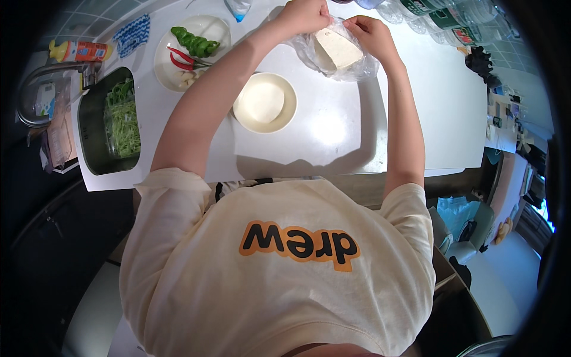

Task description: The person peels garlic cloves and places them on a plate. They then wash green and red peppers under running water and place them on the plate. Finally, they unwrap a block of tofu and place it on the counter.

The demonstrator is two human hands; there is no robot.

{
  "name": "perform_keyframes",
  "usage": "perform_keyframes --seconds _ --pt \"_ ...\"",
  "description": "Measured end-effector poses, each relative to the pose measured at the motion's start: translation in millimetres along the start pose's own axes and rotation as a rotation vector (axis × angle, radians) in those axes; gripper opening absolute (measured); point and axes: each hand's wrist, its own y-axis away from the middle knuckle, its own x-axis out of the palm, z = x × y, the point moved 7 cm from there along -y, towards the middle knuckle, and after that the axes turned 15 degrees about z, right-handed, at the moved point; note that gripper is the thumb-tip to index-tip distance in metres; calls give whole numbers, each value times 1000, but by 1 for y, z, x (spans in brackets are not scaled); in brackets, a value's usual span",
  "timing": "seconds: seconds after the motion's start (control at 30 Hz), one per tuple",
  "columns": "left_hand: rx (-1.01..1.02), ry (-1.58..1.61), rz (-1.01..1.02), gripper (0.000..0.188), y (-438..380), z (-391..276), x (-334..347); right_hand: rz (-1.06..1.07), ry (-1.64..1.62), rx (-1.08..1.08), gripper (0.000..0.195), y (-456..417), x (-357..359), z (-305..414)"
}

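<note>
At the back of the white counter, a block of tofu point(338, 50) lies in a clear plastic bag point(357, 73). The bag's upper left edge is pinched in my left hand point(305, 17). On the opposite side, my right hand point(372, 36) holds the bag's rim between thumb and fingers. The bag's mouth is spread, so much of the tofu's pale top shows. Nearer to me, below my left forearm, stands a round cream bowl point(263, 101) with nothing in it. A cream plate point(163, 67), partly behind that forearm, carries a twisted green pepper point(194, 42), red chillies point(182, 60) and garlic cloves point(187, 79).
On the left, a sink point(93, 151) contains leafy greens point(122, 129) under a faucet point(40, 69). A detergent bottle point(82, 51) and a blue-striped cloth point(131, 35) lie behind it. Several plastic bottles point(446, 22) line the back right. A blue-tipped bag point(239, 8) lies at the back.
</note>
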Motion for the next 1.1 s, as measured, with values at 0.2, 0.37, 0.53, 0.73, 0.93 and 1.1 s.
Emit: perform_keyframes --seconds 0.2,0.37,0.53,0.73,0.93,1.1 --pt "-265 312 350 15 -17 23 13 -53 192 -19 18 -14 -4 -6" --pt "-338 -106 259 15 -5 -5 -8 -43 -164 -108 24 7 -10 -14" --pt "-125 176 197 14 -6 -2 -6 103 -182 -77 24 28 -1 -11" --pt "195 437 324 21 -25 37 25 27 -378 -2 18 7 6 -30" --pt "132 336 379 28 -21 36 32 -53 -91 172 23 12 7 -28" --pt "-59 -98 346 19 -5 26 15 -163 -61 86 27 47 -1 -23"
